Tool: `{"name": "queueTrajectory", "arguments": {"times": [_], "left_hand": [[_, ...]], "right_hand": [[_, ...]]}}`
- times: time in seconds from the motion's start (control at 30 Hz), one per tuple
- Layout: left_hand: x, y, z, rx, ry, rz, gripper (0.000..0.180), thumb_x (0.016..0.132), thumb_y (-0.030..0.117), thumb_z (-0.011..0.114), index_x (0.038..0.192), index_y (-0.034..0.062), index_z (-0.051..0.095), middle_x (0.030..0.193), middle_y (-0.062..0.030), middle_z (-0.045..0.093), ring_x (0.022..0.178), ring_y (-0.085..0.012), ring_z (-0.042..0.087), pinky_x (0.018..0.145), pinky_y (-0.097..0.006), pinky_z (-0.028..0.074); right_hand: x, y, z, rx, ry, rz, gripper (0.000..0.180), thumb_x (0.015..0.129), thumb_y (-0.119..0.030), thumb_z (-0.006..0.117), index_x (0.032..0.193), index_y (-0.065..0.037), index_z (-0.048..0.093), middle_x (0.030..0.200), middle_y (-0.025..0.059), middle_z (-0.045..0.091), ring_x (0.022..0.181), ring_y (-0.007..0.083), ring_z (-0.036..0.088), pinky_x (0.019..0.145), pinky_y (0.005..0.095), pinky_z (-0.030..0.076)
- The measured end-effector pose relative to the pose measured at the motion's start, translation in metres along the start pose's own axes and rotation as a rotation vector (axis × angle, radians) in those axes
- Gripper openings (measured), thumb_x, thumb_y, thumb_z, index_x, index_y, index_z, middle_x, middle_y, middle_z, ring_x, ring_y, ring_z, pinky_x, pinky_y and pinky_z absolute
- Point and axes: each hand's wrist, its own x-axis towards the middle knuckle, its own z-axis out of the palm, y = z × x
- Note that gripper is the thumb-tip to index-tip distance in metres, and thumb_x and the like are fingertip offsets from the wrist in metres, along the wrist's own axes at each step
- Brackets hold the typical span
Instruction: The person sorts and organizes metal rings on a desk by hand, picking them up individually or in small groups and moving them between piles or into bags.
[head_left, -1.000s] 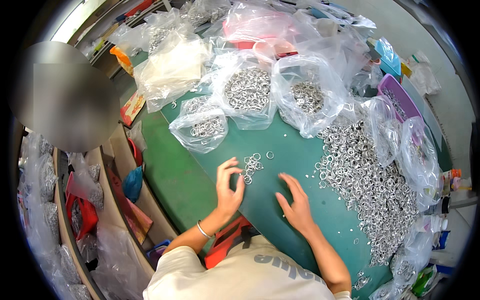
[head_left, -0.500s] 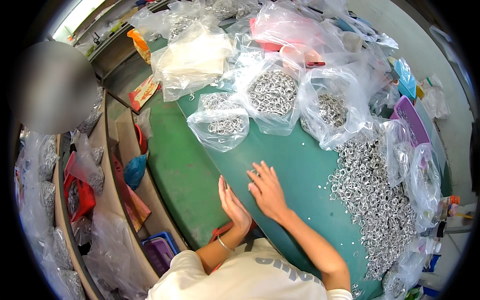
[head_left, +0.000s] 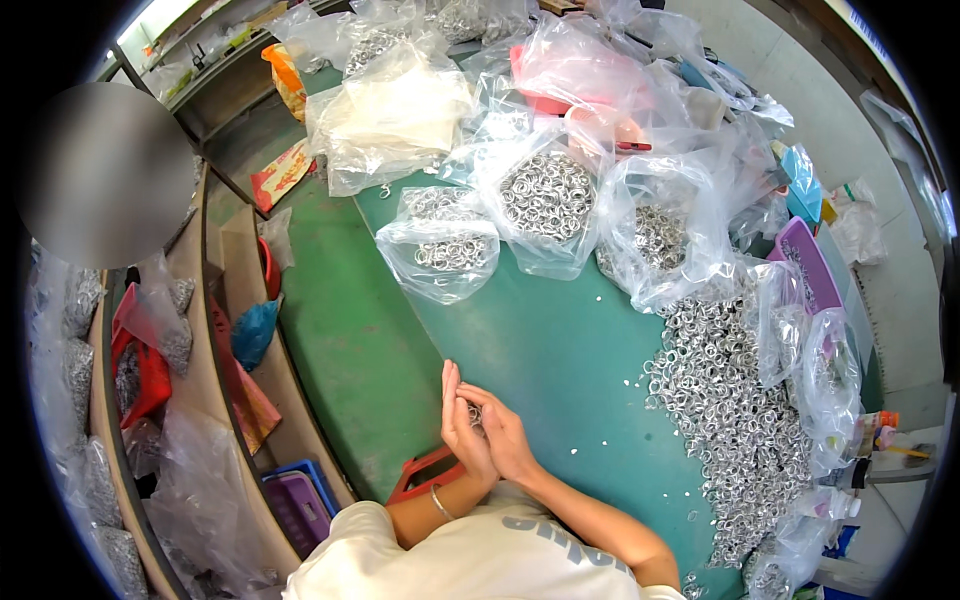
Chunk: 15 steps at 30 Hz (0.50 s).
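Observation:
My left hand (head_left: 453, 425) and my right hand (head_left: 512, 440) are pressed together at the near edge of the green table (head_left: 560, 360). Between the palms I cup a small bunch of silver metal rings (head_left: 473, 411), of which only a few show. The left hand stands on edge with its fingers straight up, and a thin bracelet (head_left: 437, 502) circles that wrist. The right hand curls against it from the right. A big loose heap of the same rings (head_left: 725, 400) lies on the table to my right, an arm's reach away.
Clear plastic bags of rings (head_left: 545, 195) (head_left: 445, 245) (head_left: 655, 235) crowd the far side of the table, with more bags behind. A purple tray (head_left: 805, 265) sits at the right. Left of the table are wooden shelves (head_left: 215, 330) with bagged parts, a red crate (head_left: 425, 472) and a blue basket (head_left: 305, 490).
Both hands were spread flat around a small scatter of rings; they have swept the rings toward me and closed together around them near the table edge.

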Motion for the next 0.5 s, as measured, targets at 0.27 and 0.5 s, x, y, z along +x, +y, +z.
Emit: {"name": "queueTrajectory", "arguments": {"times": [0.27, 0.5], "left_hand": [[0.002, 0.024, 0.029, -0.462, -0.257, -0.343, 0.045, 0.098, 0.019, 0.034, 0.136, -0.0029, 0.037, 0.143, -0.0157, 0.037, 0.130, -0.0221, 0.037, 0.109, -0.034, 0.030], [-0.014, -0.037, 0.029, -0.471, -0.862, -0.454, 0.045, 0.099, 0.027, 0.033, 0.139, 0.0044, 0.033, 0.135, -0.0096, 0.043, 0.120, -0.0312, 0.044, 0.100, -0.051, 0.033]], "right_hand": [[-0.012, -0.047, -0.006, 0.216, 0.350, -0.086, 0.027, 0.092, -0.003, 0.045, 0.116, 0.005, 0.055, 0.136, 0.0122, 0.041, 0.126, 0.0229, 0.042, 0.101, 0.0338, 0.037], [-0.024, -0.060, -0.029, -0.542, 0.541, -0.294, 0.027, 0.087, -0.011, 0.054, 0.112, -0.005, 0.060, 0.139, 0.0190, 0.035, 0.135, 0.0403, 0.023, 0.107, 0.0479, 0.024]]}}
